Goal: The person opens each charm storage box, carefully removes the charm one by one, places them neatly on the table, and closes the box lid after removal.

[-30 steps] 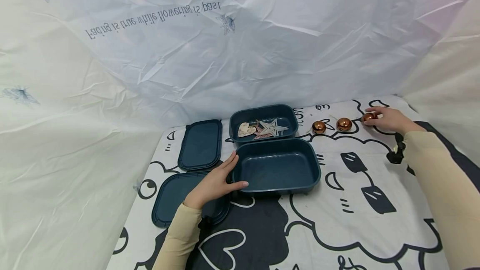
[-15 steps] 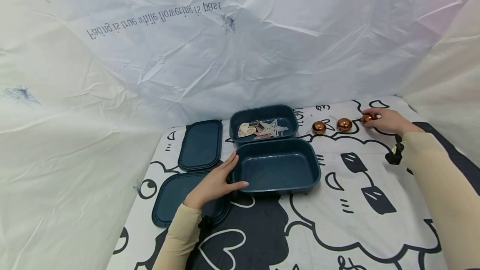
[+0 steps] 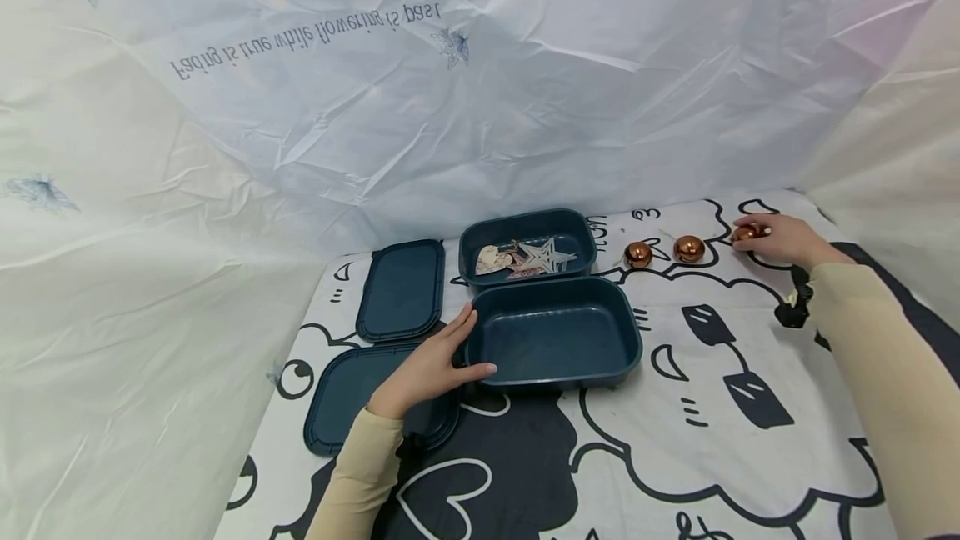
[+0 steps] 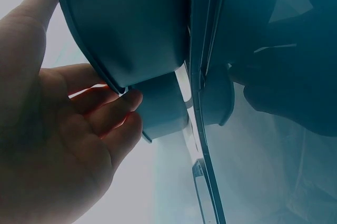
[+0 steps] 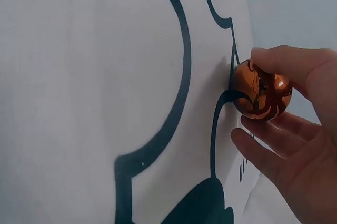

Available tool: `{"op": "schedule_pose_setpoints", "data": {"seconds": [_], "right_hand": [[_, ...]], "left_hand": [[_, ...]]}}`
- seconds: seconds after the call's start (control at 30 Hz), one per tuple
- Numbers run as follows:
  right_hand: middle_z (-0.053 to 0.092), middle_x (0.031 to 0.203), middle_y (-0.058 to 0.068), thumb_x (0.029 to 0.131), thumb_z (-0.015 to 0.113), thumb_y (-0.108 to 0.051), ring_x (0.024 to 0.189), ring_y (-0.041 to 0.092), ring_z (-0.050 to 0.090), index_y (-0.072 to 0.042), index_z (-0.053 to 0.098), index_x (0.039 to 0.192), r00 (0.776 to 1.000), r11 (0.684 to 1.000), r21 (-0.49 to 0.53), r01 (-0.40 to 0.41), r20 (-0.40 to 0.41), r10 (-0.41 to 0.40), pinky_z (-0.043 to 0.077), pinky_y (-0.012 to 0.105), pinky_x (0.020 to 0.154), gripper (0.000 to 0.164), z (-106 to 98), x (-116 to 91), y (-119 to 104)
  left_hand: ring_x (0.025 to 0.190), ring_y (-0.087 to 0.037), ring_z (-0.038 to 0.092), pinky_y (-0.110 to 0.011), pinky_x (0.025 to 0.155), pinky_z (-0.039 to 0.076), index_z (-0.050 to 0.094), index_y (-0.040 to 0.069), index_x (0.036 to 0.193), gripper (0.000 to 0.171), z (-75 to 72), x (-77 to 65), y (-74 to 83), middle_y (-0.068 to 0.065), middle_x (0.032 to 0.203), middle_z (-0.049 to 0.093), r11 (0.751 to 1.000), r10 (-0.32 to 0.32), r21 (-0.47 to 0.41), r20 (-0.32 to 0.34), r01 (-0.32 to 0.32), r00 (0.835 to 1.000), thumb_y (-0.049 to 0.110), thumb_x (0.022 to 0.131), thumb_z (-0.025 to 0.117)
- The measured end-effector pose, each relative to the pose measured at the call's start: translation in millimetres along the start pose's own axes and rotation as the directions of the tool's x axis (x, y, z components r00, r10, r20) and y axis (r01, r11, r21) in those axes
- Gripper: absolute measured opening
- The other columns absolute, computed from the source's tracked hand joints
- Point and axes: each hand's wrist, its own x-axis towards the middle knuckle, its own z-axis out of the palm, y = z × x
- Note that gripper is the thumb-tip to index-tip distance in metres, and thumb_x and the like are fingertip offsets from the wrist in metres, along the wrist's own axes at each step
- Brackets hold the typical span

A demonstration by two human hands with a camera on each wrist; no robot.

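In the head view my right hand is at the far right of the table, its thumb and fingers around a shiny copper bauble. The right wrist view has this bauble pinched between thumb and fingers, close to the cloth. Two similar baubles, a middle one and a left one, lie to its left. My left hand rests against the left side of a dark blue box with nothing in it. Its fingers are extended along the box's rim, the thumb over the front corner.
Behind the front box stands a second blue box holding a white star and other small decorations. Two blue lids, a rear one and a front one, lie at left. Plastic sheeting hangs behind the patterned cloth.
Over the last half second my right hand has shifted slightly right, and the bauble has moved with it. My left hand and the boxes have stayed in place.
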Motion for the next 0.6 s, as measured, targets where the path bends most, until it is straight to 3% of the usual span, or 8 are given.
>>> {"op": "schedule_pose_setpoints", "data": {"seconds": [0.27, 0.43, 0.6], "right_hand": [[0.037, 0.135, 0.047, 0.102, 0.056, -0.023, 0.121, 0.065, 0.036, 0.013, 0.036, 0.144, 0.998, 0.999, 0.002, -0.039, -0.049, 0.039, 0.034, 0.073, 0.096, 0.059, 5.0, -1.4, 1.8], [0.035, 0.136, 0.047, 0.102, 0.055, -0.028, 0.121, 0.065, 0.035, 0.013, 0.032, 0.146, 0.998, 0.998, 0.008, -0.062, -0.028, 0.063, 0.034, 0.073, 0.096, 0.064, 4.4, 1.1, 2.2], [0.036, 0.136, 0.047, 0.101, 0.058, -0.029, 0.12, 0.065, 0.036, 0.01, 0.027, 0.151, 0.998, 0.997, 0.034, -0.066, -0.005, 0.066, 0.035, 0.073, 0.094, 0.071, 1.8, 3.4, 2.5]], "left_hand": [[0.152, -0.023, 0.019, -0.051, 0.116, 0.032, 0.013, 0.023, 0.163, 0.099, 2.0, 1.5, -0.3, 0.012, 0.167, 0.0, 1.0, 0.004, 0.01, 0.012, -0.004, 1.0, 0.07, 0.09, 0.06], [0.152, -0.025, 0.021, -0.053, 0.115, 0.033, 0.014, 0.022, 0.163, 0.1, 1.2, 1.6, -0.5, 0.006, 0.169, 0.003, 1.0, 0.002, 0.006, 0.004, -0.002, 1.0, 0.07, 0.089, 0.06], [0.152, -0.024, 0.02, -0.052, 0.116, 0.032, 0.014, 0.022, 0.163, 0.1, -0.5, 0.8, -0.2, 0.009, 0.168, 0.002, 1.0, -0.012, 0.004, 0.007, 0.012, 1.0, 0.07, 0.089, 0.061]]}}
